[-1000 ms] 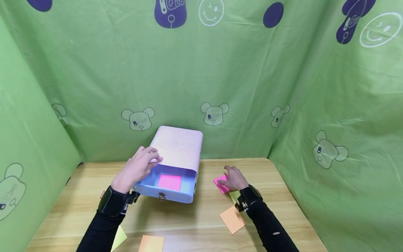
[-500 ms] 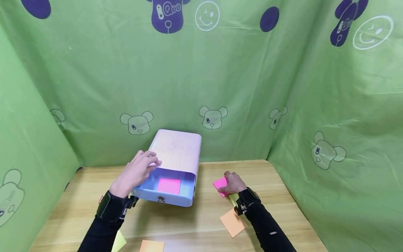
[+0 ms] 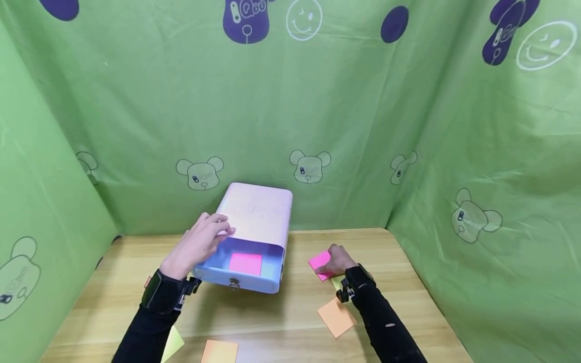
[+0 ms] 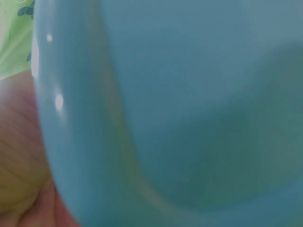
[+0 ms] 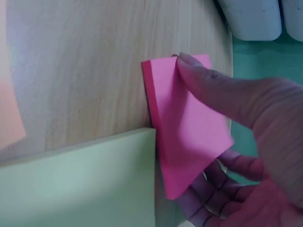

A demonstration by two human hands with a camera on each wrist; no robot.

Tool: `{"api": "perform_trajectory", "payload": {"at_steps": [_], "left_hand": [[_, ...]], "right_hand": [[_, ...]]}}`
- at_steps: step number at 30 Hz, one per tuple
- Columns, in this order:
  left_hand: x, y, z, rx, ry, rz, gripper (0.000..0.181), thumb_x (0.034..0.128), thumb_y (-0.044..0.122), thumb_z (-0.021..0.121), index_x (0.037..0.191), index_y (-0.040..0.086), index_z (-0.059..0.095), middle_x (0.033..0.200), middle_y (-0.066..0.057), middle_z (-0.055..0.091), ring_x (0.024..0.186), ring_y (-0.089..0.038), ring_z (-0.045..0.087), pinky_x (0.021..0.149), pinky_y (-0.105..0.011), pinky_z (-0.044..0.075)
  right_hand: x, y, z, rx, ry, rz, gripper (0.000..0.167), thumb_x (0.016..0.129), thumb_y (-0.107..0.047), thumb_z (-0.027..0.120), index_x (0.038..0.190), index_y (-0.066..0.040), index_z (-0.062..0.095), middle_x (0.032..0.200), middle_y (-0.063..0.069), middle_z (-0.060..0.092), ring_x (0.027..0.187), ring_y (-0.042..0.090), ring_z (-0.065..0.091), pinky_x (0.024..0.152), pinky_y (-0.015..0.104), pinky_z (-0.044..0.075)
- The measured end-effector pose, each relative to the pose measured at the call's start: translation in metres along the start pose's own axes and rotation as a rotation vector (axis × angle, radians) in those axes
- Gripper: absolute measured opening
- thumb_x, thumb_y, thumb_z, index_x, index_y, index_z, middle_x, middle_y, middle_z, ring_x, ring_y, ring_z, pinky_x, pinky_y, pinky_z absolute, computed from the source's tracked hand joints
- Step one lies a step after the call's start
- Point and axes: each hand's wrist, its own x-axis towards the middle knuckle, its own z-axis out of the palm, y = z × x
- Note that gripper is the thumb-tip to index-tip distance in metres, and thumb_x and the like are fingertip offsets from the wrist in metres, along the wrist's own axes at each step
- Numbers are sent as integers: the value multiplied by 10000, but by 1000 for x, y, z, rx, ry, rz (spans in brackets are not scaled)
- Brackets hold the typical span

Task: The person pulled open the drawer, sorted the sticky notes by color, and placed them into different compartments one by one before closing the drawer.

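A tin box (image 3: 236,280) with a blue tray and a pale pink lid (image 3: 258,212) stands at the back, its lid raised. My left hand (image 3: 197,247) holds the lid near its front left edge with curled fingers. Inside the box lies a pink sticky note pad (image 3: 245,263). To the right of the box, my right hand (image 3: 340,260) pinches another pink sticky note pad (image 5: 189,123), thumb on top and fingers at the far edge. In the left wrist view the blue tray's rim (image 4: 71,118) fills most of the frame and hides the left fingers.
A yellow-green pad (image 5: 80,189) lies beside the pinched pad, and an orange pad (image 3: 337,317) is nearer. Another orange pad (image 3: 220,351) and a yellow one (image 3: 172,344) sit at the table's front. Green printed curtains (image 3: 254,116) surround the wooden table (image 3: 272,322).
My right hand's fingers have closed in around the pink pad's far edge, from spread to pinching. The left hand stays at the lid. The head view has shifted slightly.
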Motion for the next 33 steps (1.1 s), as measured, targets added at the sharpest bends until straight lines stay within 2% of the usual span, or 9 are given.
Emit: {"api": "perform_trajectory", "payload": {"at_steps": [4,8,13,16,20,22,24,28,33], "left_hand": [[-1,0,0,-1,-5,-5,138,961,75,659,1044,153,737,1296,-73,659,1084,-267,530,669,-341,520],[-2,-1,1,-3,-16,-17,143,967,83,654,1051,160,739,1318,-84,653,1096,-273,531,658,-335,513],[-2,-2,1,-3,-12,-18,141,968,91,654,1052,167,739,1318,-77,651,1100,-267,527,667,-345,516],[-1,-2,2,-6,-5,-6,140,963,87,661,1053,163,737,1314,-76,653,1092,-263,523,666,-340,514],[-2,-2,2,-7,-4,-3,140,958,87,668,1057,158,737,1316,-77,651,1093,-262,520,664,-342,517],[-3,-2,2,-6,-4,-6,139,956,87,670,1059,154,736,1328,-87,646,1106,-271,523,677,-367,536],[-4,-3,2,-4,-1,-9,139,953,85,674,1059,152,736,1333,-93,645,1121,-279,526,694,-402,555],[-4,-3,1,-3,12,-4,139,950,77,678,1055,149,735,1328,-92,649,1136,-291,528,719,-452,569],[-4,-2,2,-13,7,4,135,957,73,669,1053,150,726,1336,-84,644,1125,-282,522,680,-415,543]], "right_hand": [[0,2,3,82,-25,21,815,696,-239,944,1276,88,474,1078,239,649,965,303,638,885,438,572],[2,3,8,101,-34,32,843,706,-222,937,1324,72,446,1133,254,650,1012,313,647,889,425,577],[7,8,9,170,17,43,836,688,-162,932,1327,120,471,1139,277,646,1005,330,647,842,414,594],[9,13,9,307,38,84,738,721,-89,886,1298,157,497,1109,294,644,912,305,676,751,386,616],[7,15,8,436,60,140,490,776,-70,835,1158,141,613,1008,234,679,764,201,666,636,288,579],[5,16,8,464,65,148,348,813,-91,813,1064,100,663,949,180,687,721,160,637,592,243,532],[5,17,7,461,76,139,284,851,-131,791,1021,67,679,914,132,682,709,131,594,580,217,480],[6,17,4,492,71,114,298,904,-153,745,1099,58,666,870,97,687,670,105,605,571,221,484],[3,21,2,581,51,136,359,932,-142,710,1224,52,629,766,41,661,602,84,605,563,234,517]]}}
